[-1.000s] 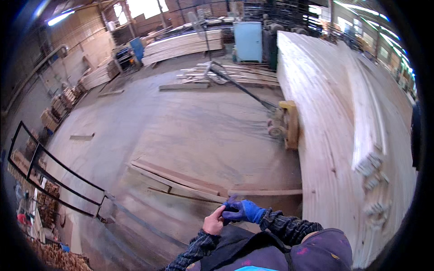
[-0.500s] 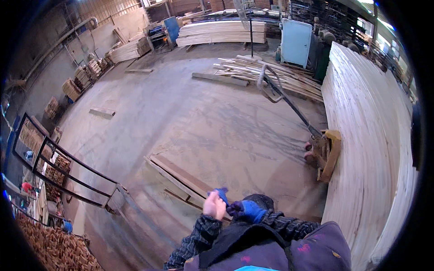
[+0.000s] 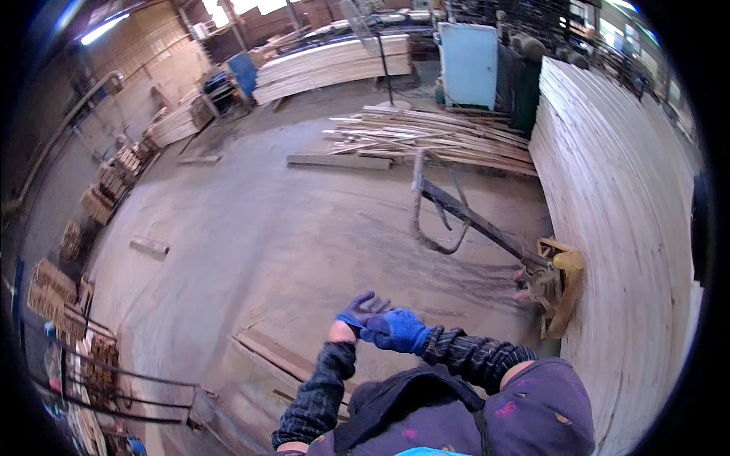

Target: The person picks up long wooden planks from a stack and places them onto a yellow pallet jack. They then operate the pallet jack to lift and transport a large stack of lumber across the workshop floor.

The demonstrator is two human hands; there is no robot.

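My left hand (image 3: 363, 310) is in a blue and dark purple work glove, with its fingers stretched out and spread. A strip of bare wrist shows below the glove's edge. My right hand (image 3: 401, 332), in a matching blue glove, is closed against the left glove near its cuff and pinches it there. Both hands are together in front of my body, above the floor. Dark striped sleeves cover my forearms.
A yellow pallet jack (image 3: 563, 292) with a long dark handle (image 3: 479, 220) stands ahead on the right, against a tall stack of pale boards (image 3: 616, 251). Loose wood strips (image 3: 433, 137) lie beyond. Planks (image 3: 277, 349) are near my left, past them a metal-framed cart (image 3: 137, 376).
The glove has gone from my left fingertips down over the hand, and the left fingers are now spread. Both hands moved up and forward. The view has shifted; the jack's handle appears nearer.
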